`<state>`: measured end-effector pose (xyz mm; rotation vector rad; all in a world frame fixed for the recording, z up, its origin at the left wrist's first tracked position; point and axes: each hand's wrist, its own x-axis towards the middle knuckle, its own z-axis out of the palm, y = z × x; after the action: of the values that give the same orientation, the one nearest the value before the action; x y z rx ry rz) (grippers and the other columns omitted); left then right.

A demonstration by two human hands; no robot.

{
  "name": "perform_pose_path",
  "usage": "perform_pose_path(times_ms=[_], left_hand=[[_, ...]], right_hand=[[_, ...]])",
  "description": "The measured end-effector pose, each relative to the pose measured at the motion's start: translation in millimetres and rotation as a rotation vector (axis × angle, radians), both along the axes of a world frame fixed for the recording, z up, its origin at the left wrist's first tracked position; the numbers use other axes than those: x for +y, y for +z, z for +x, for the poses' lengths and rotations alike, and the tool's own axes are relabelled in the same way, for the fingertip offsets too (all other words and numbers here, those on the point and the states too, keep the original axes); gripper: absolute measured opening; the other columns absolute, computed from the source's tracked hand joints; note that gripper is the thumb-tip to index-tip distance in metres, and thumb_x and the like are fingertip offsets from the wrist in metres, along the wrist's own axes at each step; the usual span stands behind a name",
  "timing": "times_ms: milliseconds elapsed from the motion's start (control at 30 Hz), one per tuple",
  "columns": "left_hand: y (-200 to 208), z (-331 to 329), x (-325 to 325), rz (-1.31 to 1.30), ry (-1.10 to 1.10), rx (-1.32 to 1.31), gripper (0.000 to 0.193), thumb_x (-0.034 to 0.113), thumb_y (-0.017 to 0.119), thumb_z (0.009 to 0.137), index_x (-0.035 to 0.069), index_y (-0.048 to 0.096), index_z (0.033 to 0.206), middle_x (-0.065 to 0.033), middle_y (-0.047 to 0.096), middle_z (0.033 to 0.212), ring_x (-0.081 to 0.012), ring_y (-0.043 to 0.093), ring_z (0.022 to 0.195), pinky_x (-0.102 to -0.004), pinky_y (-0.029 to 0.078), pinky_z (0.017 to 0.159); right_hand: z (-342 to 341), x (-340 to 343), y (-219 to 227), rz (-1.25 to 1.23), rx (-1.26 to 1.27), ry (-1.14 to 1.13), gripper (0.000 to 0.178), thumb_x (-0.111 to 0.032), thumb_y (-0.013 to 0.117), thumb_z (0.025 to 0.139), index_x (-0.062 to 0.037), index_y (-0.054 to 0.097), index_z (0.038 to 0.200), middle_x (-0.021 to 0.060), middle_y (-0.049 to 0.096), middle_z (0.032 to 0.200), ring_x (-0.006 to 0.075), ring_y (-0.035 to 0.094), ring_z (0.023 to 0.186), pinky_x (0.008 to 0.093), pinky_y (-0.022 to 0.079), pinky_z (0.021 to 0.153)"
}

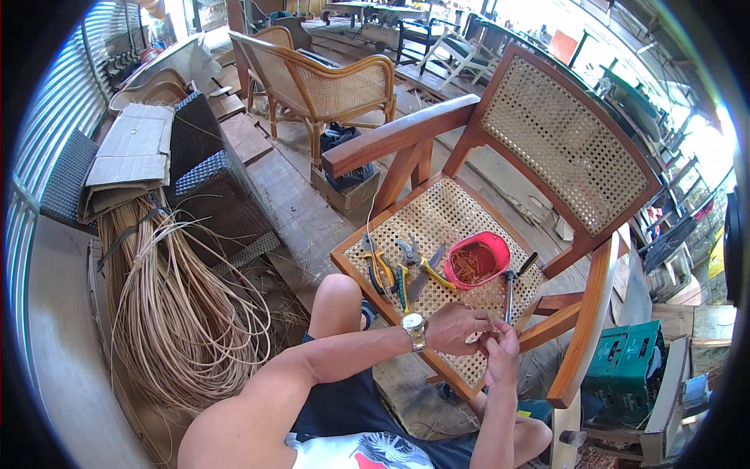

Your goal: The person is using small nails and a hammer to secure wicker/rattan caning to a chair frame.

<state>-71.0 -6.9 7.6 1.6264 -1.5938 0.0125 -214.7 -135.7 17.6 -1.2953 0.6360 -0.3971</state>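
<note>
My left hand (457, 328), with a wristwatch (414, 330) on the wrist, is closed over the front right part of the woven cane seat (422, 207) of a wooden armchair. My right hand (501, 350) meets it, thumb and fingers pinched. Whatever sits between the fingertips is too small to make out; it may be a thin strip. Beyond the hands on the seat stands a red plastic container (467, 287) holding thin brownish strips. Left of it lie orange-handled pliers (380, 270), a pair of cutters (408, 254) and a blade (420, 284). A hammer-like tool (510, 293) lies by my fingers.
The chair's cane back (566, 137) rises behind the seat, flanked by wooden armrests (406, 133). On my left hangs a large bundle of cane strands (180, 305) under folded cardboard (134, 148). A rattan chair (336, 82) stands farther off; a green crate (623, 367) sits at right.
</note>
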Motion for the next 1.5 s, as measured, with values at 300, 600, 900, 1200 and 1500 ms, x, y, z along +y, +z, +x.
perform_pose_path(times_ms=[300,600,900,1200,1500], left_hand=[[9,7,5,-0.099,-0.121,0.202,0.038,0.029,0.08,0.085,0.014,0.07,0.118,-0.0077,0.068,0.097,-0.0315,0.07,0.083,-0.0426,0.055,0.069],[16,7,7,0.015,-0.149,0.271,0.032,0.026,0.079,0.084,0.011,0.072,0.111,-0.0081,0.07,0.098,-0.0288,0.071,0.079,-0.0396,0.056,0.069],[1,-1,2,0.054,-0.213,0.232,0.035,0.026,0.078,0.084,0.007,0.07,0.112,-0.013,0.071,0.102,-0.0319,0.072,0.087,-0.0435,0.058,0.074],[-4,3,-5,0.02,-0.268,0.09,0.037,0.025,0.078,0.081,0.008,0.066,0.111,-0.0129,0.07,0.105,-0.0366,0.071,0.09,-0.0467,0.058,0.075],[-1,-5,-6,0.096,-0.272,0.185,0.023,0.02,0.068,0.096,0.003,0.067,0.112,-0.0145,0.07,0.103,-0.0359,0.07,0.092,-0.0465,0.057,0.078]], right_hand=[[-3,-4,16,0.282,-0.018,0.041,0.048,0.006,0.064,0.087,-0.0044,0.05,0.131,0.0061,0.065,0.105,0.015,0.066,0.089,0.0298,0.057,0.079],[-8,-10,12,0.363,-0.002,0.112,0.044,0.003,0.064,0.088,-0.0086,0.053,0.128,0.0041,0.067,0.105,0.017,0.068,0.088,0.0368,0.057,0.081],[-14,1,27,0.251,0.045,0.069,0.042,0.002,0.064,0.088,-0.0062,0.051,0.127,0.0054,0.067,0.106,0.0162,0.069,0.088,0.033,0.058,0.078],[-20,-10,18,0.033,0.114,0.194,0.041,0.005,0.06,0.091,0.0021,0.051,0.131,0.0097,0.064,0.112,0.0171,0.066,0.099,0.0286,0.056,0.084],[-29,-20,40,0.073,0.212,0.145,0.045,-0.004,0.073,0.091,0.0008,0.05,0.13,0.0063,0.067,0.096,0.0126,0.066,0.081,0.0254,0.055,0.076]])
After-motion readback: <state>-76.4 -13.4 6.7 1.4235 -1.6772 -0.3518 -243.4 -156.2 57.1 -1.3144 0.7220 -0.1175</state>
